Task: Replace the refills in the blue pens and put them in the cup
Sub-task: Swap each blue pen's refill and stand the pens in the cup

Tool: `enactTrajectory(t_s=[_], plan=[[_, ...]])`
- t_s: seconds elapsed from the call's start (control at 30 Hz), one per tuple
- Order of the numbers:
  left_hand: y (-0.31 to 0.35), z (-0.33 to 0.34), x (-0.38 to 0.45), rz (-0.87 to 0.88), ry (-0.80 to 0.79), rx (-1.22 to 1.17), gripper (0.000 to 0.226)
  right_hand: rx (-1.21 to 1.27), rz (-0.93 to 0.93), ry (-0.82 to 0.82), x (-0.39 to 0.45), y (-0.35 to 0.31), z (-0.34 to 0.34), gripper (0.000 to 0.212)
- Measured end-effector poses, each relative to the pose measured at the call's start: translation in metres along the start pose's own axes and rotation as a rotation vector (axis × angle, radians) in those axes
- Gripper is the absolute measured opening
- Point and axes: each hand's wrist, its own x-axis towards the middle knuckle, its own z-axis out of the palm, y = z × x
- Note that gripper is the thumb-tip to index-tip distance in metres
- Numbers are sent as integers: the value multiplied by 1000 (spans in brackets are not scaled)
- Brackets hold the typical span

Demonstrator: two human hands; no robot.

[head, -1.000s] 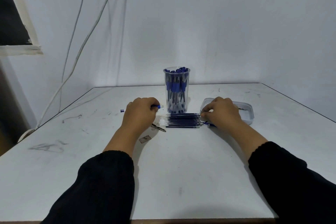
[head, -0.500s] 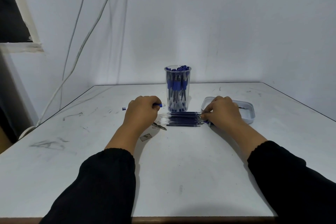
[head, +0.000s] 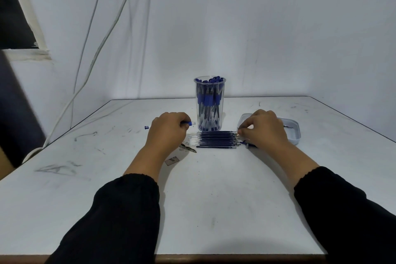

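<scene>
Both hands have barely shifted. Left hand (head: pixel 169 129) grips a blue pen (head: pixel 188 123) left of the pen-filled cup (head: pixel 210 104); right hand (head: pixel 262 127) fingers pinch the refills (head: pixel 216 140) on the counter (head: pixel 214 199), near the cup.

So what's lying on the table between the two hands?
In the head view, a row of dark blue refills lies side by side between the left hand and the right hand, in front of the cup.
</scene>
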Motion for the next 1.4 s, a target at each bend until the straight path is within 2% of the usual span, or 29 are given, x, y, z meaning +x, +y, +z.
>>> enactTrajectory(t_s=[0.2, 0.33, 0.53, 0.77, 0.97, 1.03, 1.2, 1.33, 1.4], plan=[[4, 0, -2, 22, -19, -16, 22, 138, 160, 69, 7, 27, -13, 18], [11, 0, -5, 45, -28, -20, 22, 99, 280, 7, 13, 53, -18, 27], [24, 6, -10, 102, -44, -69, 22, 15, 354, -112, 25, 58, -12, 29], [32, 12, -14, 155, -70, -78, 20, -89, 319, -276, 31, 61, -5, 24], [35, 10, -16, 173, -67, -81, 20, -196, 219, -287, 32, 62, -3, 27], [36, 9, -17, 177, -68, -81, 20, -206, 218, -305, 32, 63, -2, 24], [37, 8, -19, 184, -75, -86, 20, -227, 211, -223, 30, 64, -2, 29], [38, 7, -19, 187, -67, -90, 20, -182, 226, -275, 31, 65, -1, 19], [39, 7, -19, 188, -67, -92, 20, -175, 244, -255, 30, 64, -1, 22]])
